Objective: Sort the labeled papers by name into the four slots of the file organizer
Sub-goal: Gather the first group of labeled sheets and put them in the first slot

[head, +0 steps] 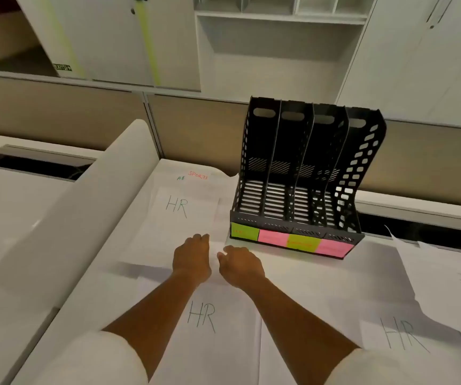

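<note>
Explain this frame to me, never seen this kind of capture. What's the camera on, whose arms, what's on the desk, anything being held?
There is no robot here. One wide-angle camera sits on a person's head and looks forward and down, so the two bare forearms coming in from the bottom edge are the wearer's own.

The left hand and right hand sit close together at the near edge of a white paper sheet marked HR. The fingers are curled at that edge, but whether they actually grip it is unclear.

More white HR sheets lie on the white desk: one between the forearms, others at the right. Further back, a sheet reads SPORTS in red.

To the right stands a black perforated plastic file organizer with four slots, all empty. Green and pink sticky notes line its front; their writing is too blurred to read.
</note>
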The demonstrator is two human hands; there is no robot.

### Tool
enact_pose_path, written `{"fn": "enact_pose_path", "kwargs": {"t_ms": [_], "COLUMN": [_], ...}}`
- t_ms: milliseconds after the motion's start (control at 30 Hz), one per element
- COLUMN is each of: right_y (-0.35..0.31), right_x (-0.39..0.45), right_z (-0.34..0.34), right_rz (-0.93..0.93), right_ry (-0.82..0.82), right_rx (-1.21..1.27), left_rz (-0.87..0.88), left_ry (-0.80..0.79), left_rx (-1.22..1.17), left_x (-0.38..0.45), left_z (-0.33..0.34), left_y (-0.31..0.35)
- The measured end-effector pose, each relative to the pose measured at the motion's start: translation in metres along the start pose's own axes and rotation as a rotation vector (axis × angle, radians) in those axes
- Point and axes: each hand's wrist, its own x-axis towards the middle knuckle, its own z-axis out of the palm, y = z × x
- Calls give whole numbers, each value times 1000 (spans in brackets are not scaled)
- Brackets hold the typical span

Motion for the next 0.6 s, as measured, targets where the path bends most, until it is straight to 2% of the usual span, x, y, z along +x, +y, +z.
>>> {"fn": "enact_pose_path", "kwargs": {"t_ms": [200, 433, 500, 600], "right_y": [5, -3, -6, -8], "right_x": [8, 12, 13, 13], "right_z": [9, 5, 2, -5], "right_rz": [51, 103, 149, 308], "right_ry": [-54, 25, 67, 38], "right_rx": [45, 164, 297, 778], "left_rz": [-22, -59, -65, -101], "left_ry": [-58, -25, -52, -211], "left_rx": [104, 83, 3, -223], "left_x": [6, 8, 9, 14], "left_z": [5, -4, -12, -31], "left_y": [0, 7, 12, 20]}}
